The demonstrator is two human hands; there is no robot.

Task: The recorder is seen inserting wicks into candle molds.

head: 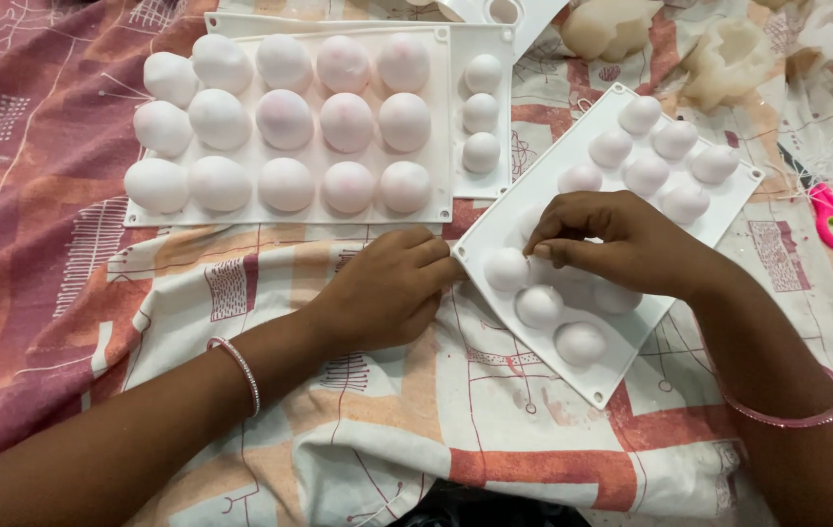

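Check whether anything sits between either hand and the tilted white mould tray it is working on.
Nothing visible does. The left hand already touches the tilted mould tray at its near corner, and the right hand rests on it, fingers pinching at a dome.

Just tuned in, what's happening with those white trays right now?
A person works over a patterned cloth. The left hand steadies the corner of a tilted white dome mould, while the right hand pinches at one of its domes. A larger white mould full of domes lies behind, untouched. Pink scissors rest at the right edge.
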